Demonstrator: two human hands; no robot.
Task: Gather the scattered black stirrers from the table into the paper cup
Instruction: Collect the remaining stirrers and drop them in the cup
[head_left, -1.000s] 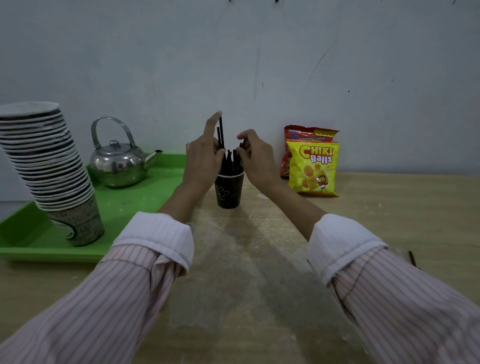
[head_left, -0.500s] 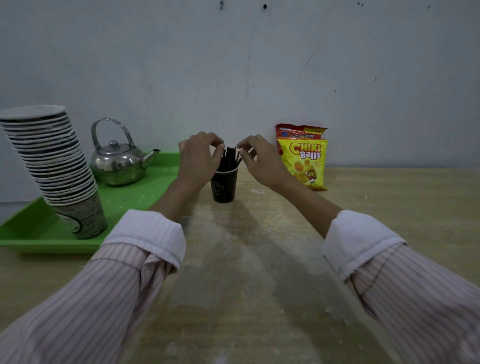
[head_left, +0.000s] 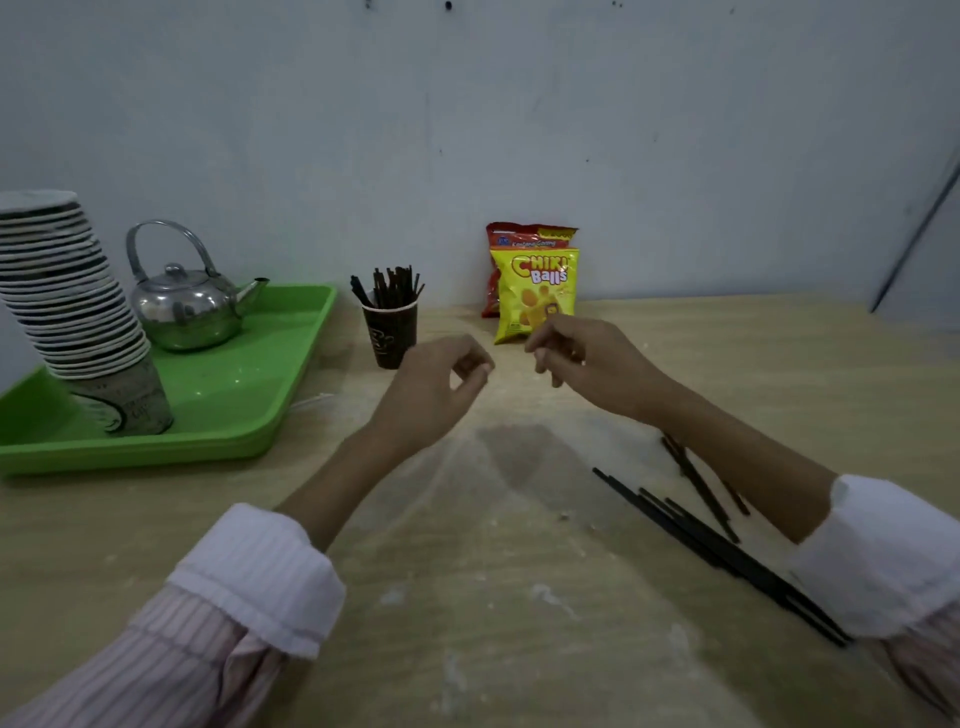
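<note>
Black stirrers in cup (head_left: 390, 287): a bundle stands upright in the dark paper cup (head_left: 390, 335), tips fanned a little above its rim, as I see it from the head view.
Paper cup: upright on the wooden table (head_left: 467, 571), just right of the green tray (head_left: 234, 410), left of the snack bags.
Loose stirrers (head_left: 717, 545): several black sticks lie flat on the table at lower right, partly under my right forearm and cuff, well apart from the cup.
Left hand (head_left: 434, 387): raised over the table near the cup, not touching it; fingers curled with thumb and forefinger tips close together, and I see nothing between them.
Right hand (head_left: 587, 358): raised in front of the yellow snack bag (head_left: 535, 291), fingers curled loosely inward, empty as far as I can tell.
Red snack bag (head_left: 519, 239): stands behind the yellow one against the wall.
Tray load: a steel kettle (head_left: 187, 306) and a leaning stack of paper cups (head_left: 67, 301) stand on the tray.
Sleeves: striped, with white cuffs turned back on both forearms.
</note>
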